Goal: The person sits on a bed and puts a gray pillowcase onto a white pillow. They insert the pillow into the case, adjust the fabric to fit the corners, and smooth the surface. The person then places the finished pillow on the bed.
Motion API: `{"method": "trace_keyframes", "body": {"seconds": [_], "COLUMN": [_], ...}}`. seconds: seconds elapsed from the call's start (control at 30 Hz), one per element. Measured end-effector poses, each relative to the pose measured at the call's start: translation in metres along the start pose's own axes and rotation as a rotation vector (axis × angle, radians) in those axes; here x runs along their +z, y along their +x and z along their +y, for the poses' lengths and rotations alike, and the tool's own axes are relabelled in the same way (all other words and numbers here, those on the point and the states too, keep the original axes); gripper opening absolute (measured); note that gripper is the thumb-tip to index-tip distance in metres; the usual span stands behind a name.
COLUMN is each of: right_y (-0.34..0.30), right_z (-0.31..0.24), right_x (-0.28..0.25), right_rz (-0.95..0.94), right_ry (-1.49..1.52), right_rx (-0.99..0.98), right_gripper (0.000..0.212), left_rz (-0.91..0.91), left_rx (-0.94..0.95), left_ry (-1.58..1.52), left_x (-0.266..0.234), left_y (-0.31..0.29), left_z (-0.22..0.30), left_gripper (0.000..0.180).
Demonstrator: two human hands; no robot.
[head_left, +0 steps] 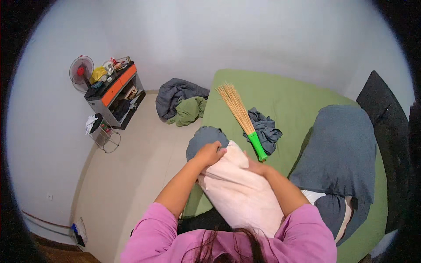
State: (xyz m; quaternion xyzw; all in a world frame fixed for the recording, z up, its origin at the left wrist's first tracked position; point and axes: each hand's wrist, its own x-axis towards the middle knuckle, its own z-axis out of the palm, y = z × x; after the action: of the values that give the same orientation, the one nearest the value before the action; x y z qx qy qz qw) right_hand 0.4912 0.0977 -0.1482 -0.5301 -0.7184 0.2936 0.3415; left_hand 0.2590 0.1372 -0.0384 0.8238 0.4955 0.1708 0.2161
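A pale pink-white pillow (241,193) lies slanted across my front, its far end in a bunched grey pillowcase (206,139). My left hand (212,153) is closed on the pillowcase's edge, thumb over the pale pillow. Against the pillow's right side, my right hand (255,166) grips a fold; its fingertips are partly hidden. Just beyond it on the green-sheeted bed (294,101) rests a stick broom (241,111) with a green handle. The broom lies partly over a crumpled grey cloth (265,131).
Grey-covered pillows (340,149) lie at the bed's right, near a dark headboard (386,140). Grey and green bedding (182,101) is heaped on the floor past the bed's left edge. A cabinet (116,94), a fan (81,70) and a small stool (104,133) stand far left.
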Motion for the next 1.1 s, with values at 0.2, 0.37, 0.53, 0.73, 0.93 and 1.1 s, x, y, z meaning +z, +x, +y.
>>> {"method": "trace_keyframes", "body": {"seconds": [0.2, 0.37, 0.53, 0.73, 0.93, 1.1], "right_y": [0.002, 0.001, 0.006, 0.009, -0.044, -0.042], "right_z": [-0.146, -0.139, -0.120, -0.107, -0.234, -0.192], "right_x": [-0.006, 0.027, 0.012, -0.017, -0.003, 0.039], "right_rz": [-0.543, -0.512, -0.378, -0.214, -0.575, -0.494], "right_ry": [-0.126, -0.345, -0.443, -0.454, -0.711, -0.929], "right_rx": [0.072, 0.010, 0.235, 0.300, -0.213, -0.275], "right_gripper": [0.068, 0.052, 0.041, 0.044, 0.069, 0.075], "left_rz": [-0.214, -0.309, -0.150, 0.247, 0.425, 0.256], "left_rx": [-0.096, 0.205, 0.296, 0.090, -0.062, -0.146], "left_ry": [0.420, 0.292, 0.118, 0.019, -0.196, -0.487], "left_x": [-0.006, 0.036, 0.013, -0.023, 0.013, 0.035], "left_y": [0.041, 0.035, -0.001, -0.079, -0.120, -0.100], "left_z": [-0.027, 0.018, 0.046, -0.016, -0.060, -0.063], "left_gripper": [0.023, 0.022, 0.021, 0.026, 0.022, 0.017]}}
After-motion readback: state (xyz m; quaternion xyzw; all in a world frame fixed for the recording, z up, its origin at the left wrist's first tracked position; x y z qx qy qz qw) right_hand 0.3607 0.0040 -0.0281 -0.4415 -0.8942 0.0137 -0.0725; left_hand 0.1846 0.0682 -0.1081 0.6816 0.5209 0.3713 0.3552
